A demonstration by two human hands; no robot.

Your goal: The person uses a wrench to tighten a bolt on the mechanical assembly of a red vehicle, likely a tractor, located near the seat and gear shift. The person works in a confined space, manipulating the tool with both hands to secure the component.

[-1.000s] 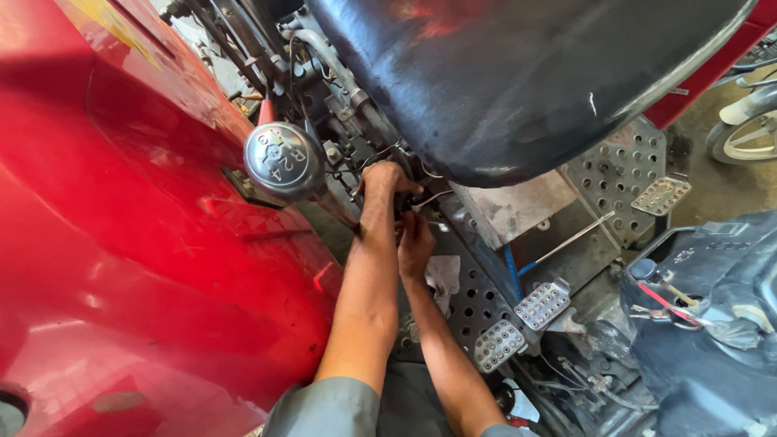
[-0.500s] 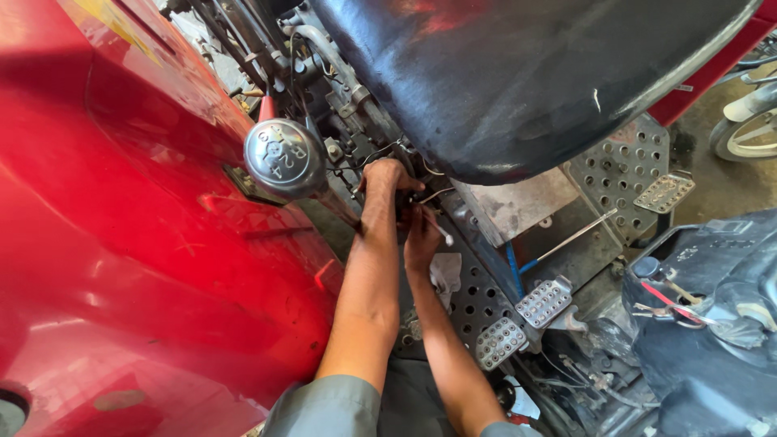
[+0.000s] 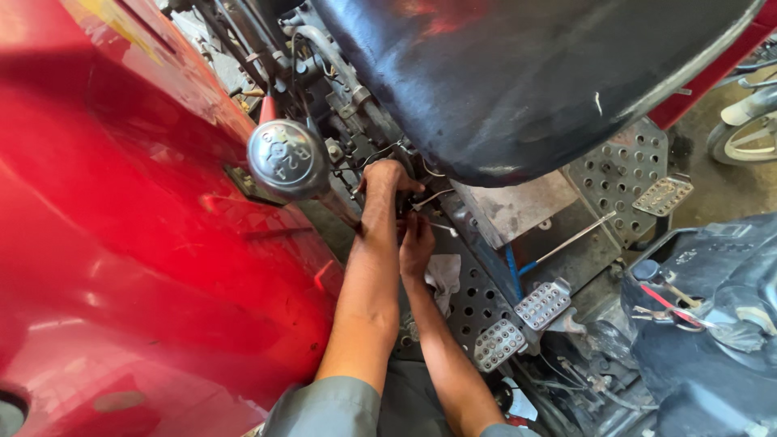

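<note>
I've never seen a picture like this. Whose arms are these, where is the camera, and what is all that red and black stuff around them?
The camera sits on a person's head and looks down at their own bare arms. The left hand and right hand reach into dark machinery under a big black seat. The red fender fills the left side. A round metal gear knob stands beside the left arm. Below lie a perforated metal footplate, studded pedals and a pale rag. What the fingers grip is hidden.

packages: none | signs: none | screens: none | labels: round grey gear knob [image 3: 287, 159], embossed marks, left of centre
</note>
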